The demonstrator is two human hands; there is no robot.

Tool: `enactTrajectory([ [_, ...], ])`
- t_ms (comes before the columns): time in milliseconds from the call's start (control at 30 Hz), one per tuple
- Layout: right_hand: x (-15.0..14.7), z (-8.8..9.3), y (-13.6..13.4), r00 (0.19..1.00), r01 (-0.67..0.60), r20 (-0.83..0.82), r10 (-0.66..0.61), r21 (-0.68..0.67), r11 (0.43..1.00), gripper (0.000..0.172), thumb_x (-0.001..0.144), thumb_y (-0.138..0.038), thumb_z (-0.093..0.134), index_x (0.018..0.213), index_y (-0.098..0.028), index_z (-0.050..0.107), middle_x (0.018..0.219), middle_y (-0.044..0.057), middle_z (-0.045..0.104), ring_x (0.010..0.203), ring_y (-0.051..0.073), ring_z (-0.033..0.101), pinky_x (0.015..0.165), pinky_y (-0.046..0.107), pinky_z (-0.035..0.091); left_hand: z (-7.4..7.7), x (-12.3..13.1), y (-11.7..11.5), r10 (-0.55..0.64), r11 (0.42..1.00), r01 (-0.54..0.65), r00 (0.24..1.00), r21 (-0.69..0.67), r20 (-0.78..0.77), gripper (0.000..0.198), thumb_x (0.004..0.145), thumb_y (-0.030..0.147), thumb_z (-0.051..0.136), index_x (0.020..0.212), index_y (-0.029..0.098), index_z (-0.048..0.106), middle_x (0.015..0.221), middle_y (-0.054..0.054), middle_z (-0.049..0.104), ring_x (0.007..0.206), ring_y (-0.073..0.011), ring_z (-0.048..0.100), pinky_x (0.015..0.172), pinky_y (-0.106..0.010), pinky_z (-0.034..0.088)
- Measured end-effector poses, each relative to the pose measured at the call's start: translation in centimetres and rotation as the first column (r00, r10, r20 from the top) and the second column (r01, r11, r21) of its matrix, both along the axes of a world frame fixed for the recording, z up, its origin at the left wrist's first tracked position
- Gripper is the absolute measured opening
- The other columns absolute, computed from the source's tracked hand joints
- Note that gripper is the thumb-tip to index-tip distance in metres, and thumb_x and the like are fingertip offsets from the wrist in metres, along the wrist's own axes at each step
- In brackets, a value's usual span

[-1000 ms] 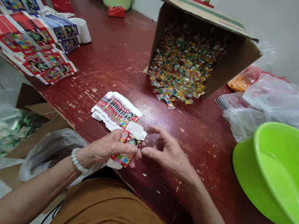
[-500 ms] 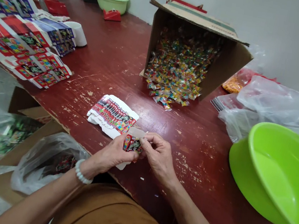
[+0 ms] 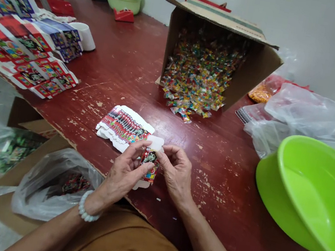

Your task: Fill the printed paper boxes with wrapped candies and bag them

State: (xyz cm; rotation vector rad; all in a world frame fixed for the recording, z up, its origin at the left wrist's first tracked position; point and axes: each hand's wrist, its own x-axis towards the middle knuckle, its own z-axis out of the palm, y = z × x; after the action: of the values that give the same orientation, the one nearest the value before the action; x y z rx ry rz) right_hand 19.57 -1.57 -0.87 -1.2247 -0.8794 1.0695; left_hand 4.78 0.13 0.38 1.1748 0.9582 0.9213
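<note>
Between my two hands is a small red printed box (image 3: 149,169), upright, with a white flap open at its top and another flap at its bottom. My left hand (image 3: 126,172) grips the box's left side, thumb across the printed front. On the right side, my right hand (image 3: 177,174) pinches the box near the top flap. Just beyond my left hand lies a fanned stack of flat red and white cartons (image 3: 125,126). Farther back, a cardboard box on its side (image 3: 254,78) spills wrapped candies (image 3: 197,79) onto the red table (image 3: 120,64).
A large green basin (image 3: 296,198) stands at the right, plastic bags (image 3: 319,121) behind it. Stacked printed boxes (image 3: 23,45) and a white cup (image 3: 86,37) are at the left. Below the table edge sits a carton with a plastic-lined opening (image 3: 31,188). A pale green basin (image 3: 124,0) is at the back.
The small box has turned more upright, showing more of its printed front and its top flap. My left fingers have shifted up along its side. The view has moved slightly.
</note>
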Motion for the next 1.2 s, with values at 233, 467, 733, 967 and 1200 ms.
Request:
enactTrajectory([
  [233, 1.3, 0.0, 0.3, 0.975, -0.219, -0.075, 0.211, -0.129, 0.967, 0.032, 0.074, -0.043, 0.081, 0.068, -0.017, 0.064, 0.065, -0.002, 0.062, 0.059, 0.011, 0.052, 0.060, 0.025, 0.043, 0.0, -0.4, 0.7, -0.046, 0.965, 0.070, 0.994, -0.252, 0.098, 0.035, 0.085, 0.046, 0.073, 0.109, 0.023, 0.063, 0.086, 0.001, 0.072, 0.066, -0.0135, 0.065, 0.064, -0.025, 0.054],
  [467, 1.3, 0.5, 1.3, 0.953, -0.254, -0.200, 0.227, -0.124, 0.959, 0.043, 0.059, -0.034, 0.090, 0.093, -0.019, 0.068, 0.073, -0.003, 0.067, 0.063, 0.011, 0.058, 0.063, 0.024, 0.046, -0.3, -0.5, 1.3, 0.005, 0.976, 0.008, 0.998, -0.216, 0.060, 0.033, 0.077, 0.043, 0.081, 0.092, 0.016, 0.071, 0.086, -0.003, 0.074, 0.072, -0.0132, 0.063, 0.066, -0.023, 0.052],
  [733, 1.7, 1.2, 1.5, 0.981, -0.167, -0.110, 0.159, -0.066, 0.984, 0.031, 0.062, -0.039, 0.088, 0.067, -0.018, 0.065, 0.064, -0.002, 0.066, 0.057, 0.010, 0.056, 0.056, 0.023, 0.045, 0.2, 0.0, 2.5, -0.023, 0.959, 0.076, 0.981, -0.275, 0.194, 0.048, 0.072, 0.039, 0.086, 0.105, 0.022, 0.056, 0.078, 0.003, 0.070, 0.067, -0.0132, 0.067, 0.063, -0.022, 0.053],
  [967, 2.0, 1.4, 1.0, 0.954, -0.278, 0.137, 0.268, 0.063, 0.958, 0.023, 0.080, -0.042, 0.076, 0.084, -0.020, 0.073, 0.085, 0.005, 0.072, 0.050, 0.010, 0.059, 0.044, 0.023, 0.045, 0.5, 0.6, 2.1, -0.173, 0.787, 0.367, 0.903, -0.496, 0.393, 0.055, 0.087, 0.063, 0.061, 0.118, 0.018, 0.059, 0.072, -0.005, 0.070, 0.046, -0.0196, 0.067, 0.044, -0.029, 0.054],
  [1200, 2.2, 1.8, 1.5, 0.955, -0.290, 0.034, 0.295, -0.097, 0.952, 0.024, 0.077, -0.040, 0.079, 0.081, -0.018, 0.070, 0.073, 0.001, 0.071, 0.043, 0.006, 0.053, 0.041, 0.020, 0.043, 0.2, 1.4, 1.8, -0.164, 0.866, 0.304, 0.923, -0.397, 0.349, 0.050, 0.097, 0.057, 0.045, 0.128, 0.019, 0.057, 0.068, -0.003, 0.070, 0.041, -0.0190, 0.066, 0.038, -0.024, 0.050],
])
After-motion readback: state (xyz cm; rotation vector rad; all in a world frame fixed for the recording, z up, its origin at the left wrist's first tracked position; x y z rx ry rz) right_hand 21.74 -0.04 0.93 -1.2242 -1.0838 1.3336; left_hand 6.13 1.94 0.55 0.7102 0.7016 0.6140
